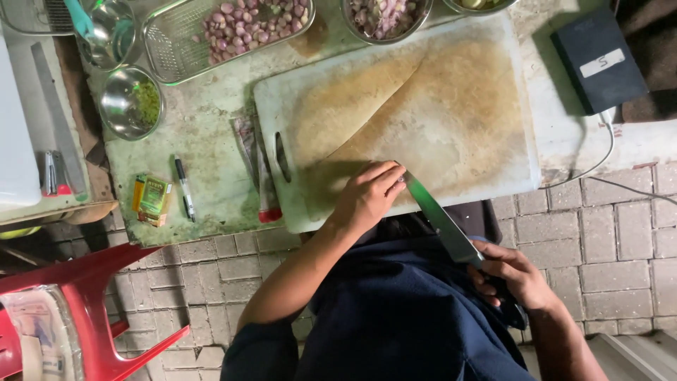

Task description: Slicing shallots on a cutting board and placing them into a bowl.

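My right hand (511,275) grips the dark handle of a large kitchen knife (441,219), whose blade slants up and left toward the near edge of the stained white cutting board (423,106). My left hand (370,194) rests on that near edge with its fingertips pinching the blade's tip. The board's surface shows brown stains and bears no food.
A metal mesh tray of peeled shallots (233,28) and a bowl of shallots (384,15) stand behind the board. Two small metal bowls (130,102) sit at left, with a pen (185,189), a small green-yellow packet (152,199), a dark box (598,60) at right, and a red plastic chair (84,310) lower left.
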